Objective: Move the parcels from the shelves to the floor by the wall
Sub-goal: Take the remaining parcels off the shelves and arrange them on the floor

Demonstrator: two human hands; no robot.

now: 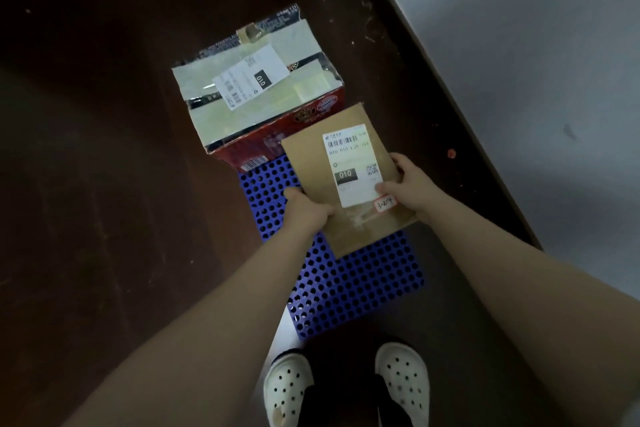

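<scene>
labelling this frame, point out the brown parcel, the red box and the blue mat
brown parcel [313, 163], head view, bare cardboard left of its label
red box [242, 121], head view, taped top face
blue mat [360, 284], head view, perforated surface near the feet

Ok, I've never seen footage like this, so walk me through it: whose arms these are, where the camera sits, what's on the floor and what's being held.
There is no machine here. A person wears one camera on the head, looking down past their own bare arms to their white perforated clogs. The left hand and right hand grip opposite edges of a flat brown cardboard parcel with a white shipping label. Under it on the dark floor lies a blue perforated plastic mat. A larger red taped box with its own label rests on the mat's far end. A pale wall runs along the right.
</scene>
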